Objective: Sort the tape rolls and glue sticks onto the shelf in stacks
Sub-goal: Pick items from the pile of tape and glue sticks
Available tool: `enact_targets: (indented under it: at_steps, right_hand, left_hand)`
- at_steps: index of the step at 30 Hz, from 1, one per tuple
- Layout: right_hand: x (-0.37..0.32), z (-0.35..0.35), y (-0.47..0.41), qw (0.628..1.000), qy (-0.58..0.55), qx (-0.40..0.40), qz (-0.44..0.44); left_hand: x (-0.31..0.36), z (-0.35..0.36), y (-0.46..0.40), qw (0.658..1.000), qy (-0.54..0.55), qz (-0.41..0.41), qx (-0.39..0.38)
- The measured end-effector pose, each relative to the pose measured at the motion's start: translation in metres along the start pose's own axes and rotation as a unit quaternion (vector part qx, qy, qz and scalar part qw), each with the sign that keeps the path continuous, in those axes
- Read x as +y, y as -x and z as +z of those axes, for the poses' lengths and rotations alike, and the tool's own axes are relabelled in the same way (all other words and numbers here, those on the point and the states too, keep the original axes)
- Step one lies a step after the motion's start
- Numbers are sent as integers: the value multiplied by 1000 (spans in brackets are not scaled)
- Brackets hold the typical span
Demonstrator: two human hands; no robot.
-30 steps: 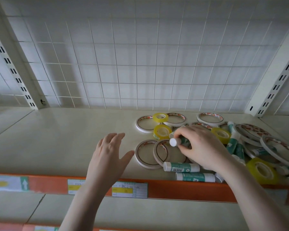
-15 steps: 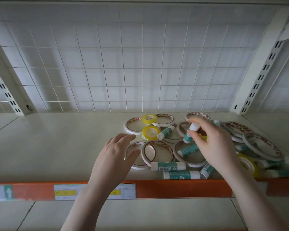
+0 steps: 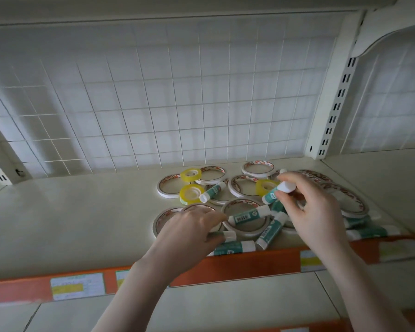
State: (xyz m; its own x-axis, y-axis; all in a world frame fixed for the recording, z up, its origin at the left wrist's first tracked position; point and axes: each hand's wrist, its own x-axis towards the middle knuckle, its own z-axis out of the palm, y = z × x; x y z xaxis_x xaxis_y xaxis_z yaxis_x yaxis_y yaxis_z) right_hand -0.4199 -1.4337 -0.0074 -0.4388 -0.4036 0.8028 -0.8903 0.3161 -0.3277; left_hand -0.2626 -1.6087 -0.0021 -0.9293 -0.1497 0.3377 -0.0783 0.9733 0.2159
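Pinching a teal glue stick (image 3: 277, 190) by its white cap end, the right hand (image 3: 308, 212) is held above the pile on the shelf (image 3: 82, 212), stick clear of the surface. Left hand (image 3: 189, 232) is laid palm-down on the front tape rings (image 3: 168, 218), fingers curled round another stick (image 3: 227, 235) w/ white cap showing. Yellow rolls (image 3: 191, 193) & more sticks (image 3: 249, 214) are scattered btwn; nothing is stacked yet.

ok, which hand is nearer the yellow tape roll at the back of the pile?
Right. The right hand holds a glue stick to the right of that yellow tape roll; the left hand is nearer the shelf's front edge, resting on the white rolls.
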Motion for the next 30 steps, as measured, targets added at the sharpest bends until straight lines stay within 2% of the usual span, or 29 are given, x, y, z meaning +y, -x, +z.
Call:
enact_targets:
  at_steps: [6, 13, 18, 24, 30]
  right_hand:
    - [8, -6, 8, 1000, -8, 0, 0]
    - [11, -5, 9, 1000, -6, 6, 6]
    - [12, -4, 7, 1000, -6, 2, 4]
    - [15, -1, 7, 1000, -12, 4, 4]
    - [12, 3, 3, 999, -38, 28, -17]
  left_hand:
    - [9, -3, -10, 999, -19, 6, -29]
    - [13, -14, -28, 988, -1, -8, -157]
    - [17, -18, -33, 982, -49, 17, -180]
    - [10, -14, -28, 991, -4, -10, -135]
    - [0, -18, -15, 994, 79, -66, -19]
